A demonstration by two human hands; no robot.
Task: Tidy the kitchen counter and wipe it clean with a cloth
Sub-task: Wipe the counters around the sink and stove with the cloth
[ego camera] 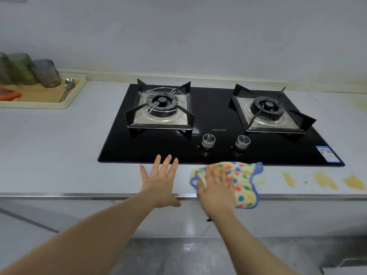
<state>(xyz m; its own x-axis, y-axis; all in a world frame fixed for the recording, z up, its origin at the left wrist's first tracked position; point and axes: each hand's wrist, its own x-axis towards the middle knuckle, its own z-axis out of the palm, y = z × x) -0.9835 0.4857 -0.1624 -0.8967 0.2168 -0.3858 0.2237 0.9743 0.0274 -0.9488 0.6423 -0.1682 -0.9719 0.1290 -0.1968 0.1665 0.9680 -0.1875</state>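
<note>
Item: dish cloth [245, 185], cream with coloured dots and blue binding. It lies crumpled on the bench [49, 145] just in front of the gas hob [210, 116], below its two knobs. One corner hangs over the bench edge.

Handling (judged): light, soft and limp, nothing to break. It will bunch rather than slide flat. Best taken by the gathered middle under the palm, or pinched at the bound edge.

Right hand [216, 187]: laid flat on the cloth's left part, fingers spread, pressing and gripping nothing.

Left hand [160, 179]: flat on bare bench in front of the hob's near-left edge, fingers spread, holding nothing.

Outstanding: yellow stains [325, 180] on the bench in front of the hob's right corner, beside the cloth and apart from it.

Also present: tray [39, 105] well left of the hob, carrying upturned tumblers [44, 73] and a spoon [66, 89].
</note>
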